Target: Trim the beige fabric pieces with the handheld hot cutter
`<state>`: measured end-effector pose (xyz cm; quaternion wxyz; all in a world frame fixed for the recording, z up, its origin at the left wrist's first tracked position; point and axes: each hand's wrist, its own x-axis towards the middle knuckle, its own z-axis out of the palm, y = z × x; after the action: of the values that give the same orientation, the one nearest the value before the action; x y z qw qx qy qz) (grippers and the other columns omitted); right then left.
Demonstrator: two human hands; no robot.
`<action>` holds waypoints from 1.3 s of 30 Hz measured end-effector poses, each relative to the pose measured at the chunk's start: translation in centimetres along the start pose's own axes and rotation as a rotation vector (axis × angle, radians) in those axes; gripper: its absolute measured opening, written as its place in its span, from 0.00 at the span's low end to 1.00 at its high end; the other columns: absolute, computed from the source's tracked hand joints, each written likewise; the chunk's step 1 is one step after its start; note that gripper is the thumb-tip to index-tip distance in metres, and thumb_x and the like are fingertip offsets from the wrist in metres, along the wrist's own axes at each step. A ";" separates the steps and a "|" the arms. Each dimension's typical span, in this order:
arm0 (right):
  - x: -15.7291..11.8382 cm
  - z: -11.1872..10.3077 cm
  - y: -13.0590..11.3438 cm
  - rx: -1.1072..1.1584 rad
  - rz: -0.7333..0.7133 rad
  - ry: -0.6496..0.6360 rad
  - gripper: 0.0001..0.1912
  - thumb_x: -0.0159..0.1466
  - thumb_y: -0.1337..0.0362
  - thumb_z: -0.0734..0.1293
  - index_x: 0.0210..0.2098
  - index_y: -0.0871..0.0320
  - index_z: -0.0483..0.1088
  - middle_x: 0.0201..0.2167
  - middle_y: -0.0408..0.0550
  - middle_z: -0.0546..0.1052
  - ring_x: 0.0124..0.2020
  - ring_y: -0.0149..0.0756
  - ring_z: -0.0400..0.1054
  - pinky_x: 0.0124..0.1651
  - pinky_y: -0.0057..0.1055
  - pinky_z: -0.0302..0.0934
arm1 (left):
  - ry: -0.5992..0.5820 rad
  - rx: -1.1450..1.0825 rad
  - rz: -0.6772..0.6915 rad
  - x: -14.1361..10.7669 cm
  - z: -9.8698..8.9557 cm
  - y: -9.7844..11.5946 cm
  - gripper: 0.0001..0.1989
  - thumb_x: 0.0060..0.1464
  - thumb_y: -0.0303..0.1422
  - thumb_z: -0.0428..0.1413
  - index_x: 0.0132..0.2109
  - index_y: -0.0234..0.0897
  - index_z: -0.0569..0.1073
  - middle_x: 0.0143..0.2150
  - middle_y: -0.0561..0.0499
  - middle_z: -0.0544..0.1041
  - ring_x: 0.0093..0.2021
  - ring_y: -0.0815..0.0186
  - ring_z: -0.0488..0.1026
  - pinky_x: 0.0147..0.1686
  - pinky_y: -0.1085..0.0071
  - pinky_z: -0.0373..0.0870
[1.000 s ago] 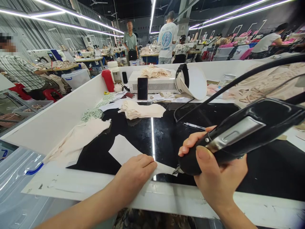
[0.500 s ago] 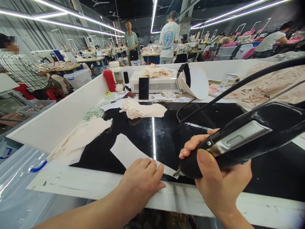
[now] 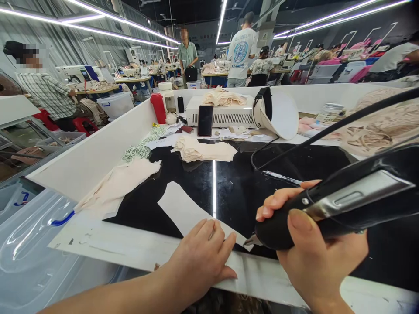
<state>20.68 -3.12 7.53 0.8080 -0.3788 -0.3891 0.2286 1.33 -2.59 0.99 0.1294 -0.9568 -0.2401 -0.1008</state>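
Note:
My right hand (image 3: pixel 314 248) is wrapped round a black corded handheld tool (image 3: pixel 340 205) with a grey metal panel. The tool's small metal tip touches the right end of a white curved sheet (image 3: pixel 186 209), which lies on the black tabletop (image 3: pixel 144 218). On the sheet's lower part rests my left hand (image 3: pixel 209 253), fingers bent and close together, thumb out toward the table's front edge; whether it grips anything is hidden. Behind the sheet lies a stack of cream fabric pieces (image 3: pixel 206 150). More cream fabric (image 3: pixel 121 187) is at the left.
A phone (image 3: pixel 205 121) leans against a white box (image 3: pixel 222 117). Beside them are a red container (image 3: pixel 158 108), a white lamp-like shade (image 3: pixel 284 113) and a pen (image 3: pixel 281 177). The black cable (image 3: pixel 314 137) arches over the right side. A clear plastic bin (image 3: pixel 36 244) stands at left.
The view has shifted slightly, so most things appear further right. The tool and my right hand appear a little closer, and the tip remains at the sheet's right end.

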 end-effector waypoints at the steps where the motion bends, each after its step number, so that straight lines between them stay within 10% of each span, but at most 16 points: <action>1: 0.3 0.1 0.1 0.008 -0.007 0.003 0.27 0.60 0.52 0.89 0.47 0.51 0.76 0.28 0.37 0.83 0.23 0.37 0.76 0.26 0.36 0.78 | 0.008 -0.003 -0.002 0.0 0.1 0.1 0.45 0.63 0.65 0.69 0.68 0.31 0.75 0.58 0.37 0.85 0.57 0.49 0.82 0.57 0.59 0.79; 28: 1.2 2.7 3.3 0.074 -0.038 -0.133 0.23 0.67 0.52 0.85 0.51 0.49 0.73 0.32 0.34 0.83 0.24 0.32 0.76 0.29 0.32 0.75 | 0.147 -0.045 0.004 0.2 0.3 0.0 0.48 0.56 0.63 0.76 0.65 0.28 0.77 0.56 0.39 0.85 0.54 0.51 0.83 0.60 0.59 0.79; 39: 0.3 2.4 2.5 0.023 -0.039 -0.099 0.24 0.67 0.54 0.85 0.52 0.51 0.71 0.32 0.35 0.83 0.23 0.35 0.76 0.26 0.34 0.74 | 0.155 -0.353 -0.007 -1.2 -0.6 -2.6 0.26 0.80 0.50 0.60 0.69 0.35 0.75 0.61 0.41 0.84 0.62 0.55 0.83 0.67 0.59 0.81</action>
<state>18.73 -0.34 6.74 0.7962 -0.3501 -0.4335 0.2358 -1.07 -1.12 1.78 -0.0228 -0.9532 -0.2113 -0.2152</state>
